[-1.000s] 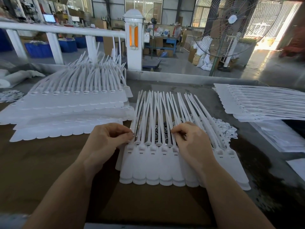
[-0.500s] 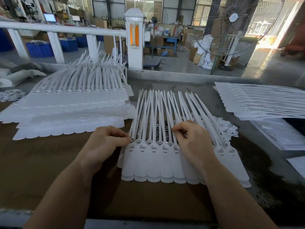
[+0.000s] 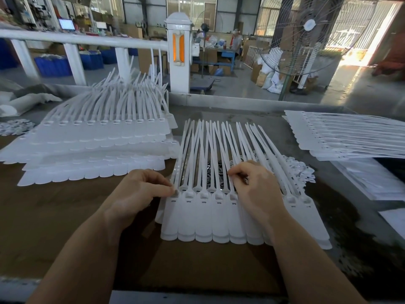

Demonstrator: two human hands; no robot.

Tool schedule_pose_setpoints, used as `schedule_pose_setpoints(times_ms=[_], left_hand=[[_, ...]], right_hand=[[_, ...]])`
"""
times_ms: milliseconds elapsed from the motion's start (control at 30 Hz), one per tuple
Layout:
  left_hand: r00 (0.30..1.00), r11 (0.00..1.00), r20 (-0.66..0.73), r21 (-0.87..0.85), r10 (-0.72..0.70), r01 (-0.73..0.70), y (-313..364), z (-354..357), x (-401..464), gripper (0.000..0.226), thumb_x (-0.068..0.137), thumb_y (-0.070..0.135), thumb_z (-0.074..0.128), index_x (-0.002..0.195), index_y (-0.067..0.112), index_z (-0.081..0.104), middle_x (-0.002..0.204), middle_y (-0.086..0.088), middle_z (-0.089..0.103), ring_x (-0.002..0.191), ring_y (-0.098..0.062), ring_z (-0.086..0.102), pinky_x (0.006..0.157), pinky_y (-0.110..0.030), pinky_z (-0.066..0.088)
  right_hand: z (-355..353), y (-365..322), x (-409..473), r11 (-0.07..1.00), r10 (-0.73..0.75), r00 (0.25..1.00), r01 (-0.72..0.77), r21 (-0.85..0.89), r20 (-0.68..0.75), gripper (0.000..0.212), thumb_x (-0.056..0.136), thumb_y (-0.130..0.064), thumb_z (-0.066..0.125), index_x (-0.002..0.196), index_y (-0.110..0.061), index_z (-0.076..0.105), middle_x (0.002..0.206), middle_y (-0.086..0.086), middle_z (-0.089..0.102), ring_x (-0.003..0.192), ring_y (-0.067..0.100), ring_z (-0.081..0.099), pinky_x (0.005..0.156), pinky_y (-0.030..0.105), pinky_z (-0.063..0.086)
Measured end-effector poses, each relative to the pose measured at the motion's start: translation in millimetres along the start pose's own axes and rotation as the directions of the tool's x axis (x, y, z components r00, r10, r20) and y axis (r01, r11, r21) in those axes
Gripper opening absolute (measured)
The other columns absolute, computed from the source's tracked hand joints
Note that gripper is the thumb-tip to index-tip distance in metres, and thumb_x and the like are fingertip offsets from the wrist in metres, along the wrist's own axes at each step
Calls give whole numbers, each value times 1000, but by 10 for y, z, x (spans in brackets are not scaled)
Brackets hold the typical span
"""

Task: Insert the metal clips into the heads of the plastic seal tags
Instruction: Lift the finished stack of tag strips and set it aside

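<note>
On a brown worktable, a joined row of white plastic seal tags — light, bendy, best steadied at the heads — lies under both hands: left hand pinching the leftmost head, right hand curled among the straps, contents hidden — tiny clips heaped loose behind, uncontained.

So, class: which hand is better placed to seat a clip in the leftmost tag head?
Left. The left hand has its fingertips at that head; the right hand is several tags away.
</note>
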State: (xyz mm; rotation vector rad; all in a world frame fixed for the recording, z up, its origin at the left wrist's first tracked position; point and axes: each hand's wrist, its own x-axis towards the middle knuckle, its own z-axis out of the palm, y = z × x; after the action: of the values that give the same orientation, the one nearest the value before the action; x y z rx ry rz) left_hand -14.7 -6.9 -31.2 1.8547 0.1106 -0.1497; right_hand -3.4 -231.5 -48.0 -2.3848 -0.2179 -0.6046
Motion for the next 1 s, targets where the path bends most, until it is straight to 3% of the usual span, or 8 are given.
schedule_pose_setpoints(times_ms=[333, 567, 833, 1000], left_hand=[[1000, 994, 8, 107, 31, -31, 4, -10, 16, 11, 72, 13, 76, 63, 17, 72, 68, 5, 68, 79, -17, 62, 67, -29, 41], [999, 999, -40, 44, -1, 3, -4, 15, 29, 5, 76, 7, 66, 72, 10, 69, 78, -7, 67, 84, -25, 60, 70, -33, 43], [995, 987, -54, 138, 88, -80, -40, 41, 35, 5, 76, 13, 72, 76, 17, 69, 81, 1, 67, 84, -16, 61, 67, -27, 43], [975, 946, -38, 253, 218, -202, -84, 41, 48, 8, 77, 17, 72, 78, 21, 66, 80, 0, 66, 78, -17, 61, 65, -22, 48]], right_hand=[[-7, -2, -1, 1000, -1, 1000, 1, -8, 2, 13, 89, -8, 58, 94, -11, 70, 93, -1, 64, 90, 15, 58, 86, 36, 49], [-8, 1, -4, 1000, 0, 1000, 0, -6, -2, 13, 89, -8, 59, 95, -12, 70, 93, -1, 64, 89, 14, 57, 85, 33, 49], [-9, -6, -2, 1000, -2, 1000, 2, -7, 9, 14, 89, -8, 58, 96, -11, 69, 94, 0, 64, 90, 16, 58, 86, 35, 50], [-11, -2, -1, 1000, 0, 1000, 0, -6, 11, 14, 89, -8, 58, 96, -11, 69, 94, 0, 63, 90, 15, 58, 86, 35, 49]])
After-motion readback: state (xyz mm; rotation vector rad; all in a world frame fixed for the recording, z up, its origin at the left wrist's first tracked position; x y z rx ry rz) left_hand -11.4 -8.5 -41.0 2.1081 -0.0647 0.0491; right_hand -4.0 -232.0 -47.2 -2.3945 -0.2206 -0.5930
